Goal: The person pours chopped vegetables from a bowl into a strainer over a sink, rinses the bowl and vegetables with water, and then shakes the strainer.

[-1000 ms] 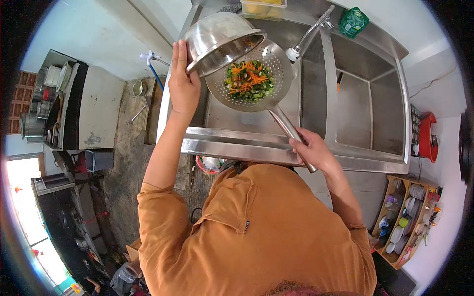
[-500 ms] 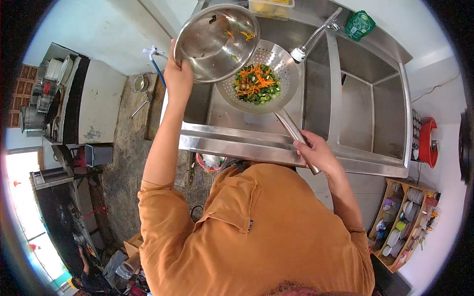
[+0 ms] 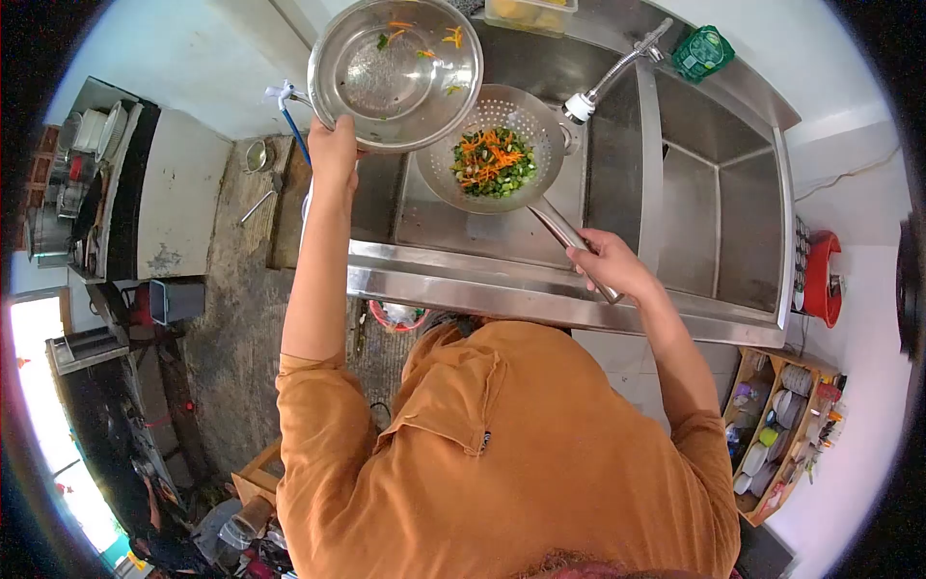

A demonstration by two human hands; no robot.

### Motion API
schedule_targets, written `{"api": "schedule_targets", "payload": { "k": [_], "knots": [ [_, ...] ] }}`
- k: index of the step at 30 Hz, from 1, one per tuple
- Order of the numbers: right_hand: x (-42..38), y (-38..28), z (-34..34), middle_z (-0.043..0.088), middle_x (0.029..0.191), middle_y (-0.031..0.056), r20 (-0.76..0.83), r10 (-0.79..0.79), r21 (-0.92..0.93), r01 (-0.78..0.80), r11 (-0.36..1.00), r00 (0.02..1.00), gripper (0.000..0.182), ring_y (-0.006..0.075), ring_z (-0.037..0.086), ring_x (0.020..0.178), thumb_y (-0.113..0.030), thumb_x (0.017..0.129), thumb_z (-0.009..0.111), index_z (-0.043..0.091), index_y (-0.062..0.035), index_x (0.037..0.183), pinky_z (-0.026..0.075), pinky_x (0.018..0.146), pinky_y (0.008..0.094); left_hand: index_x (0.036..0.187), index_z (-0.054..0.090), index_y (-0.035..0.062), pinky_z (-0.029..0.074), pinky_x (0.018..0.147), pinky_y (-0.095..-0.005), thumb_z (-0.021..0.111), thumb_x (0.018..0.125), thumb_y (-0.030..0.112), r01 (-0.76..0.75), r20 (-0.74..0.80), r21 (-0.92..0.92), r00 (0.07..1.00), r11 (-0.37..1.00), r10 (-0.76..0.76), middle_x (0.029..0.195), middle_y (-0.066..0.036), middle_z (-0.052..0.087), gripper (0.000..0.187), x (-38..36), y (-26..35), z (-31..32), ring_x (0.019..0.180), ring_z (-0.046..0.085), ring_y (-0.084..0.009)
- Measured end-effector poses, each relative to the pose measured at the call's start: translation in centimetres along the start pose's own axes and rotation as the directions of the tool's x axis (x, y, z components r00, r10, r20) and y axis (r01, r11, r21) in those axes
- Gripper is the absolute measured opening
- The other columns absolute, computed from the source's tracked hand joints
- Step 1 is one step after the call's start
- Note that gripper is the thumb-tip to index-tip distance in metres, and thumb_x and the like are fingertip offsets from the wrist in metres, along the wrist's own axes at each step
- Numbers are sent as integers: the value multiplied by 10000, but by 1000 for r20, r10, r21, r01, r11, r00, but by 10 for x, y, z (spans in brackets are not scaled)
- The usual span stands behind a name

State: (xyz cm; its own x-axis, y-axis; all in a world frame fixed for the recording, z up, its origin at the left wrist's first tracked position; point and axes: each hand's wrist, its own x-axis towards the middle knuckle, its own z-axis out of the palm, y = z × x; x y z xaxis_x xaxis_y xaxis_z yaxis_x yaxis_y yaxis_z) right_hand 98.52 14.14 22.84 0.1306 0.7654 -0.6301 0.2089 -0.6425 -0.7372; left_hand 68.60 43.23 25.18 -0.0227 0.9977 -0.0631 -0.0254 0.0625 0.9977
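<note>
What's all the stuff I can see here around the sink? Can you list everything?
steel bowl: one, silver, few vegetable scraps inside, held over sink's left basin
strainer: one, silver, perforated, over the basin
chopped vegetables: one heap, orange and green, in strainer
sink: one, steel, two basins
tap: one, silver, above strainer
green scrubber: one, sink's back ledge
shelf: one, wooden, lower right
left hand: grips bowl's rim
right hand: grips strainer's handle

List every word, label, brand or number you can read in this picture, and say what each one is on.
None can be read.
Green packet behind the sink: print too small and blurred.
Jars on the wooden shelf: labels too small.
Steel bowl in the left hand and strainer in the right hand: no markings show.
</note>
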Motion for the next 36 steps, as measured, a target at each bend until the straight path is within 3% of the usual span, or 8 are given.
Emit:
{"api": "schedule_targets", "payload": {
  "k": [9, 11, 17, 18, 26, 33, 36],
  "knots": [
    [43, 9, -8, 578, 704, 22, 44, 8, -34, -7, 999, 999, 239, 111, 553, 505, -231, 972, 631, 610, -1, 1035, 462, 502, 300, 1218, 521, 4, 605, 538, -329, 545, 881, 58, 43, -34, -127, 998, 991, -48, 1001, -133, 680, 342, 9, -18, -7, 707, 702, -214],
    [59, 15, -9, 582, 702, 24, 61, 4, -29, -3, 1000, 998, 239, 113, 559, 505, -236, 971, 630, 614, -2, 1016, 465, 504, 306, 1295, 458, -20, 634, 696, -426, 527, 920, 59, 69, 20, -103, 998, 992, -67, 1139, -191, 634, 389, 9, -17, -10, 912, 705, -306],
    [110, 32, -3, 586, 699, 30, 82, 21, -106, -12, 994, 996, 262, 127, 593, 531, -257, 966, 632, 624, 4, 981, 471, 505, 319, 1267, 481, 0, 606, 630, -375, 527, 909, 56, 79, -7, -88, 997, 993, -80, 1122, -148, 639, 365, 9, -20, -6, 873, 695, -256],
    [116, 34, -3, 588, 697, 35, 82, 33, -112, -24, 993, 996, 267, 133, 599, 537, -256, 966, 631, 626, 9, 994, 476, 510, 323, 1268, 497, 29, 610, 560, -336, 540, 907, 64, 63, -18, -119, 998, 991, -66, 1063, -125, 663, 365, 8, -23, -2, 794, 705, -210],
    [151, 54, 0, 607, 707, 59, 87, 52, -164, -38, 986, 995, 296, 162, 628, 559, -259, 972, 618, 620, 28, 1044, 505, 548, 353, 1312, 488, 22, 638, 622, -373, 524, 914, 37, 112, 24, -139, 994, 984, -110, 1119, -146, 641, 400, -2, -31, 24, 855, 705, -245],
    [164, 74, 2, 622, 719, 75, 97, 48, -208, -27, 978, 994, 317, 182, 656, 576, -262, 984, 601, 595, 39, 1081, 529, 559, 365, 1302, 509, 25, 522, 495, -286, 534, 895, 48, 126, 39, -109, 992, 986, -122, 1009, -113, 648, 409, 4, -55, 39, 691, 646, -162],
    [166, 73, 0, 626, 751, 79, 119, 90, -196, -65, 978, 989, 349, 179, 671, 613, -260, 988, 605, 572, 45, 1155, 550, 574, 356, 1305, 506, 25, 564, 530, -304, 531, 889, 48, 137, 57, -85, 990, 987, -133, 1048, -125, 653, 418, 12, -63, 44, 745, 678, -184]
  ]
}}
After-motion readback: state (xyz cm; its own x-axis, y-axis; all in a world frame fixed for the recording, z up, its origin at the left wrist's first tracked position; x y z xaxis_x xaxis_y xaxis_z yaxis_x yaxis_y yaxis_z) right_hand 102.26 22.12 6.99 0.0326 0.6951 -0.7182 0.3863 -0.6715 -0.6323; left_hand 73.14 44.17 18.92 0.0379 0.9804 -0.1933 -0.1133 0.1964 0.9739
